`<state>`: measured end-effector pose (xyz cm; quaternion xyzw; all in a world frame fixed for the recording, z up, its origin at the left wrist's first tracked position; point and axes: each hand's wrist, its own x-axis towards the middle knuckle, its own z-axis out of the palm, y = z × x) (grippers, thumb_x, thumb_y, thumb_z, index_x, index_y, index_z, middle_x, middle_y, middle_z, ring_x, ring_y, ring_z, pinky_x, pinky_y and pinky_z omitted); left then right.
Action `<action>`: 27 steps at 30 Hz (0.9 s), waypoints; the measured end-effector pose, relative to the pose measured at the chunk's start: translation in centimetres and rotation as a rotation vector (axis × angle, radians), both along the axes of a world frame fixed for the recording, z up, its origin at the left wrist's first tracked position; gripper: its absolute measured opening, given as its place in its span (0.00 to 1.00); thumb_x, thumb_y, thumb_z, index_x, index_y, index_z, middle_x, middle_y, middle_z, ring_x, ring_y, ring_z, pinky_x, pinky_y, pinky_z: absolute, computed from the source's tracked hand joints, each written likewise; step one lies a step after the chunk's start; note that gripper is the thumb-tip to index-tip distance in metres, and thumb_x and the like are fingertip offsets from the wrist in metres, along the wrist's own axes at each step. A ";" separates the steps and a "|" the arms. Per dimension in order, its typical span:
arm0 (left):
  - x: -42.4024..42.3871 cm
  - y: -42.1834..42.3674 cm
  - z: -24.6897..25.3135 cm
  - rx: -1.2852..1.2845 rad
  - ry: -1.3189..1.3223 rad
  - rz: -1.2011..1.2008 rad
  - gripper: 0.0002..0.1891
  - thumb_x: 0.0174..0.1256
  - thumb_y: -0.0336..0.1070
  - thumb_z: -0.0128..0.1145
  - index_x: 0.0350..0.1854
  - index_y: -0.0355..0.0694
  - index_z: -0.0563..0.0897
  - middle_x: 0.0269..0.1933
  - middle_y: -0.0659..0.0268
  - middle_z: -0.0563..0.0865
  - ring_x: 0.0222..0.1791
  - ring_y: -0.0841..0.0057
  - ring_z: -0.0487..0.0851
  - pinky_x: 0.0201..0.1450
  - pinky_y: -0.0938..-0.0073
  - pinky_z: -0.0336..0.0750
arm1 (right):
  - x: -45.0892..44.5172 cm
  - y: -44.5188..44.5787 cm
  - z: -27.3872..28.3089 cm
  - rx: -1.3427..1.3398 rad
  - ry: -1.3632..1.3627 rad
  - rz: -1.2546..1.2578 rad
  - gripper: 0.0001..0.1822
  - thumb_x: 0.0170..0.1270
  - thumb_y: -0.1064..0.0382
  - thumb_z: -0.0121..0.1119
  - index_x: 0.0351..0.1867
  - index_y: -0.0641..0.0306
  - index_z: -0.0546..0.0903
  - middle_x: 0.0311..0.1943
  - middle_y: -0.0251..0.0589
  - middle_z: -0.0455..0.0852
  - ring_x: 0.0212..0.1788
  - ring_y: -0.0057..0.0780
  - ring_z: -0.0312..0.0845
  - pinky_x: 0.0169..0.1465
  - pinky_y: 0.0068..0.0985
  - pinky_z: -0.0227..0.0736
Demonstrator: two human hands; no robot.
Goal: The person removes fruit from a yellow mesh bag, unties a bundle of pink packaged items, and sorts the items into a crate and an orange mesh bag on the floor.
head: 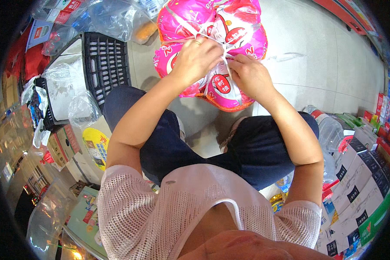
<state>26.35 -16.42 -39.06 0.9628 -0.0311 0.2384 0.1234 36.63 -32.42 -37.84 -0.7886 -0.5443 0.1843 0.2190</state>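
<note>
On the tiled floor before me sits a bundle of several round, pink printed bags (222, 83), bound together with white plastic string (182, 21). What the bags hold is hidden by the wrapping. My left hand (200, 58), with a ring on one finger, rests on top of the bundle and grips the string near its crossing point. Close by on the right, my right hand (251, 75) pinches a strand of the same string between thumb and fingers. The fingertips of both hands are partly hidden.
At left, a black slatted plastic crate (107, 61) stands near my knee. Clear plastic bags (109, 19) lie behind it, one with an orange-brown item. Large clear bottles (330, 130) and stacked white cartons (347, 188) line the right. Pale floor tiles (312, 71) extend beyond the bundle.
</note>
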 end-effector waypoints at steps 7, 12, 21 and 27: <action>-1.9 -1.7 2.9 -0.630 0.619 0.324 0.21 0.52 0.55 0.56 0.28 0.37 0.80 0.25 0.54 0.81 0.28 0.61 0.81 0.32 0.63 0.73 | 0.8 -0.2 0.1 -0.360 2.015 -0.433 0.04 0.56 0.60 0.47 0.24 0.49 0.69 0.10 0.19 0.56 0.09 0.08 0.43 0.12 0.10 0.35; -1.2 -1.7 0.6 -0.897 0.576 0.315 0.13 0.56 0.42 0.53 0.32 0.36 0.80 0.27 0.56 0.82 0.28 0.66 0.80 0.33 0.69 0.73 | 1.1 1.0 2.2 -0.473 1.589 -0.359 0.03 0.57 0.60 0.47 0.29 0.53 0.71 0.10 0.21 0.59 0.10 0.09 0.47 0.13 0.13 0.39; -1.3 -2.8 1.5 -0.899 0.581 0.422 0.16 0.55 0.45 0.58 0.33 0.34 0.76 0.27 0.59 0.82 0.28 0.74 0.80 0.32 0.75 0.73 | 1.9 0.7 1.4 -0.377 1.688 -0.371 0.04 0.55 0.62 0.47 0.24 0.54 0.70 0.09 0.21 0.59 0.10 0.09 0.46 0.13 0.14 0.37; -0.8 -3.2 -0.3 -1.164 0.668 0.394 0.17 0.52 0.44 0.60 0.30 0.33 0.74 0.27 0.57 0.81 0.28 0.74 0.80 0.31 0.75 0.72 | 1.2 0.1 0.4 -0.327 1.894 -0.462 0.04 0.56 0.60 0.45 0.25 0.52 0.70 0.08 0.20 0.56 0.09 0.10 0.43 0.12 0.13 0.38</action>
